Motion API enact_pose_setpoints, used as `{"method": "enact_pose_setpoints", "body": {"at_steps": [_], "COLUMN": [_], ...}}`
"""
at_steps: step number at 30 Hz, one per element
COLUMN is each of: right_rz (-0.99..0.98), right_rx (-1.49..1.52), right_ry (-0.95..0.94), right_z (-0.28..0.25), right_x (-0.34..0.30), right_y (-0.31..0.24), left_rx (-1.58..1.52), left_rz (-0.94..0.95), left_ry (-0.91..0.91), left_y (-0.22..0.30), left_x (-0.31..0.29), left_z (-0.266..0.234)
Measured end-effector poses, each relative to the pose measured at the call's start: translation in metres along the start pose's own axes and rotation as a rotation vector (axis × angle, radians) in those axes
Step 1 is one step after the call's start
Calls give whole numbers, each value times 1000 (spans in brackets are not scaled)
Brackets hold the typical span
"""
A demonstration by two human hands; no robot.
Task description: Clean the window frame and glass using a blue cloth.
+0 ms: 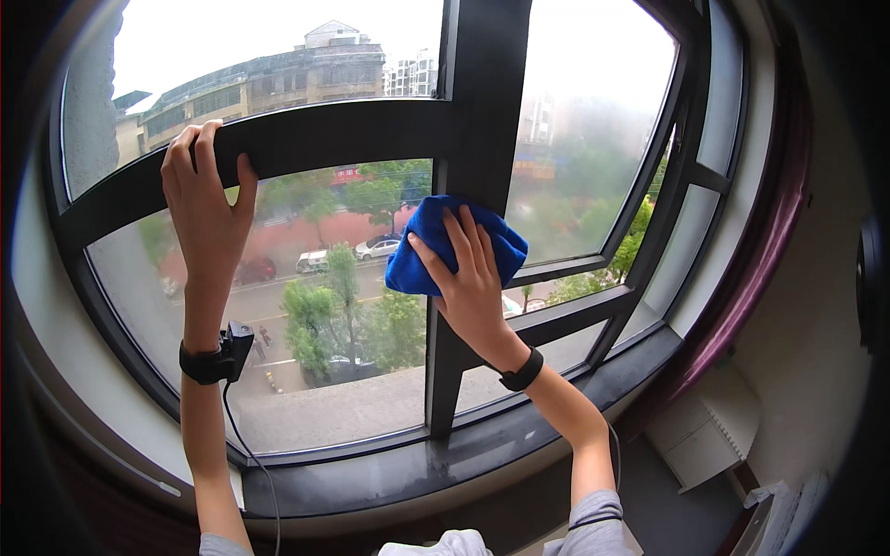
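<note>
My right hand (473, 292) presses a folded blue cloth (413, 259) against the dark upright post (484, 111) of the window, over the edge of the lower left pane (371, 306). Its fingers lie spread across the cloth, which reaches past them on both sides. Higher up on the left, my left hand (206, 181) rests on the dark horizontal bar (343, 132). Its fingertips touch the bar's upper edge, the thumb stands apart, and nothing is held in it. A black strap with a small box (236, 350) sits on the left wrist, a black band (525, 369) on the right.
The right window sash (593, 139) is tilted ajar, its glass fogged. A dark sill (371, 482) runs below the panes. A cable (264, 468) hangs from the left wrist. At right are a purple curtain (742, 306) and a white cabinet (700, 426). Outside lie trees and a street.
</note>
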State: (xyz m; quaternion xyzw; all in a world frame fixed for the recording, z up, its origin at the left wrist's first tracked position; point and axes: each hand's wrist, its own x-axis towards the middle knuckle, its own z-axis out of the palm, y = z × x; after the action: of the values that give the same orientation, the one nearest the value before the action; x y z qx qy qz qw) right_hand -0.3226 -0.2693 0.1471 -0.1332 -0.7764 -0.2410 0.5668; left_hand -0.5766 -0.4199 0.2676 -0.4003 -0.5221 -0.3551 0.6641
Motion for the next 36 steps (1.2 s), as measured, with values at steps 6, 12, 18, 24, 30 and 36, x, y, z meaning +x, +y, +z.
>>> {"method": "enact_pose_setpoints", "body": {"at_steps": [6,12,18,24,30,36], "right_rz": [41,9,302,338,451,522], "right_rx": [-145,-153,307,822,807,577], "right_ry": [-39,-158,67,195,223,63], "right_z": [-28,-7,-12,-35,-3,3], "right_x": [74,-34,-43,93,15,-102], "right_y": [-3,-14,32,81,48,22], "left_rx": [40,58,84,86,101,95], "left_rz": [-26,8,-17,-35,-14,5], "left_ry": [-26,-42,-71,-26,-5,14], "left_y": [0,-5,-1,10,-2,1], "left_x": [-1,5,2,2,1,3], "left_z": [-4,-1,-5,-3,1,3]}}
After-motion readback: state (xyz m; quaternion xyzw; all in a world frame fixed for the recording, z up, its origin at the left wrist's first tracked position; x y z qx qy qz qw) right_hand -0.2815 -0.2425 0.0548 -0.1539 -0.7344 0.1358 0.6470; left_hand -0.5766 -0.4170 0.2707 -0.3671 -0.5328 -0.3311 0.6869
